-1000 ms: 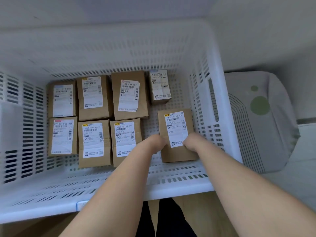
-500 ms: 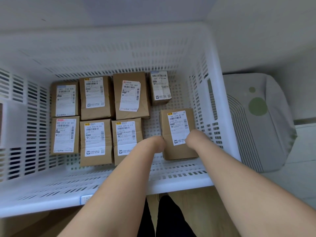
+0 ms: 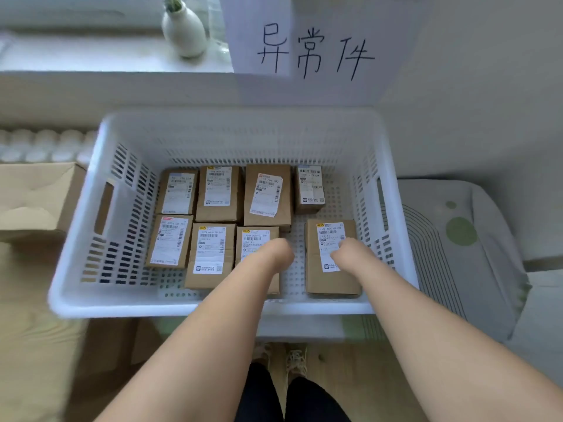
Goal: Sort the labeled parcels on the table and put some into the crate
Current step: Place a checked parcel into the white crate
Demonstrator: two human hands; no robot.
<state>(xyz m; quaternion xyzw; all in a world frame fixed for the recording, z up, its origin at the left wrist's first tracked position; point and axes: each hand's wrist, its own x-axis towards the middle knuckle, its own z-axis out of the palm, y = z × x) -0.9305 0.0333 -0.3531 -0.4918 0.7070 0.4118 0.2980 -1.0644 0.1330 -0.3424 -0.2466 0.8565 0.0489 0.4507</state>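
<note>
A white slotted crate (image 3: 213,306) holds several brown parcels with white labels, in two rows. The nearest right parcel (image 3: 333,281) lies flat on the crate floor. My right hand (image 3: 347,254) hovers over its label and my left hand (image 3: 278,251) hangs over the front-row parcel (image 3: 254,239) just left of it, clear of the right parcel. Both hands bend downward, so their fingers are mostly hidden. Neither hand grips anything that I can see.
A white sign with handwritten characters (image 3: 316,56) stands behind the crate. A white vase (image 3: 184,28) sits on the ledge at the back. A closed cardboard box (image 3: 33,199) is left of the crate, a grey cushion with green dots (image 3: 463,239) right of it.
Both hands have let go of the right parcel's sides and drawn back; the left hand moved left, away from it. The view has pulled back and up, and the sign and vase now show.
</note>
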